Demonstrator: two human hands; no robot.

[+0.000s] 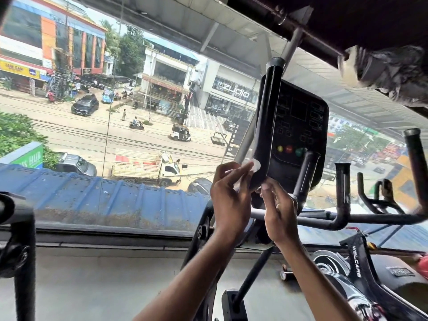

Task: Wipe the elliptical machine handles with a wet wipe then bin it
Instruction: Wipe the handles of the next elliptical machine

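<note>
A tall black foam-covered handle of the elliptical machine rises in front of the console. My left hand pinches a small white wet wipe against the lower left side of this handle. My right hand is raised just below the handle's lower end, fingers curled, fingertips touching the handle's base. More black handles stand to the right, one tall at the far right. Most of the wipe is hidden behind my left fingers.
A large window looks down on a street directly ahead. A horizontal grey bar joins the handles. Another machine's black frame stands at the left edge. A black flywheel cover marked WELCARE lies at the lower right. A dark ceiling beam runs overhead.
</note>
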